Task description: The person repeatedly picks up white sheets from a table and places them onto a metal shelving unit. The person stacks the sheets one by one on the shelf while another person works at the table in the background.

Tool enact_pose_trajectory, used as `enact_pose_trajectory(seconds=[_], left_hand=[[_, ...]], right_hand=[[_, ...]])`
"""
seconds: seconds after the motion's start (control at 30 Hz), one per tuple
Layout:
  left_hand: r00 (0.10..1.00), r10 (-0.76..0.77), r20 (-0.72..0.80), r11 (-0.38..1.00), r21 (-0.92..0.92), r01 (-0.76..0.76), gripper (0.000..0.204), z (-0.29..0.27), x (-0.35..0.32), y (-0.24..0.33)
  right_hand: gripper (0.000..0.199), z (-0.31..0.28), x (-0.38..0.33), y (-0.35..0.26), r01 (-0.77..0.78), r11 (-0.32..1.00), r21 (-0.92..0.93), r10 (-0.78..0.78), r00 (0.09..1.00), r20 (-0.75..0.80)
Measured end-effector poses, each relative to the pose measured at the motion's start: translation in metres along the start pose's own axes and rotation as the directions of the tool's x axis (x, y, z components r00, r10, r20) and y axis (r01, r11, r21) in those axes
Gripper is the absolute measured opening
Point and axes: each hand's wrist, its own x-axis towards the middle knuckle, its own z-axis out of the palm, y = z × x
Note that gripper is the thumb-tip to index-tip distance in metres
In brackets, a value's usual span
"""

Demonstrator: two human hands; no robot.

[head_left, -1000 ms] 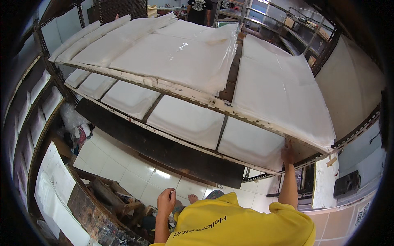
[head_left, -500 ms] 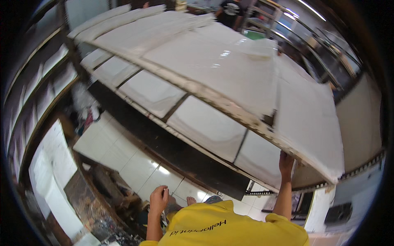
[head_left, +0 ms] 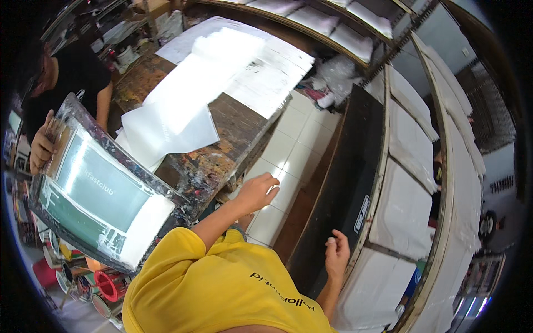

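My left hand (head_left: pixel 257 192) hangs above the tiled floor beside the worktable, with loosely curled fingers, thumb apart and nothing in it. Beside the long black board (head_left: pixel 327 188), my right hand (head_left: pixel 337 252) is likewise empty, its fingers bent and slightly apart; whether it touches the board I cannot tell. To its right stands a rack whose tiers bear white sheets (head_left: pixel 408 216). On the paint-stained worktable (head_left: pixel 205 166) to my left lie crumpled translucent white sheets (head_left: pixel 177 119). A tilted screen-printing frame (head_left: pixel 94 183) with green mesh leans at the table's near left.
A co-worker in a black shirt (head_left: pixel 78 77) has a hand (head_left: pixel 41 144) on the screen frame's far left edge. Paint pots, one red (head_left: pixel 111 284), stand below it. Another sheet rack (head_left: pixel 311 22) crosses the back. Clear plastic (head_left: pixel 338 72) is heaped on the floor past the table.
My view has swung left from the rack to the worktable and co-worker. My right hand has let go of the rack's edge and lowered; my left arm now reaches further forward.
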Motion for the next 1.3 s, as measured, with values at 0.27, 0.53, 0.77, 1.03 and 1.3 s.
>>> enact_pose_trajectory(seconds=[0.27, 0.53, 0.77, 1.03, 1.3], left_hand=[[0.826, -0.351, -0.442, 0.712, 0.447, 0.542, 0.04, -0.092, 0.09, -0.094], [0.785, -0.467, -0.407, 0.651, 0.443, 0.616, 0.067, -0.108, 0.086, -0.234], [0.981, -0.193, 0.0, 0.957, 0.222, 0.188, 0.045, -0.028, 0.109, -0.125], [0.924, 0.246, 0.293, 0.928, -0.347, -0.137, 0.022, 0.058, 0.056, 0.043], [0.777, 0.509, 0.371, 0.844, -0.393, -0.365, 0.011, 0.074, 0.042, 0.074]], right_hand=[[0.027, 0.061, 0.051, -0.027, 0.078, 0.986, -0.148, -0.043, 0.972, 0.23], [0.032, 0.072, 0.078, -0.029, 0.144, 0.968, -0.203, -0.08, 0.953, 0.293], [0.034, 0.084, 0.084, -0.02, 0.152, 0.988, -0.023, -0.142, 0.958, 0.25], [0.03, 0.084, 0.086, -0.024, -0.056, 0.954, 0.294, 0.036, 0.997, 0.073], [0.027, 0.058, 0.083, -0.02, 0.025, 0.984, 0.175, -0.015, 0.998, -0.059]])
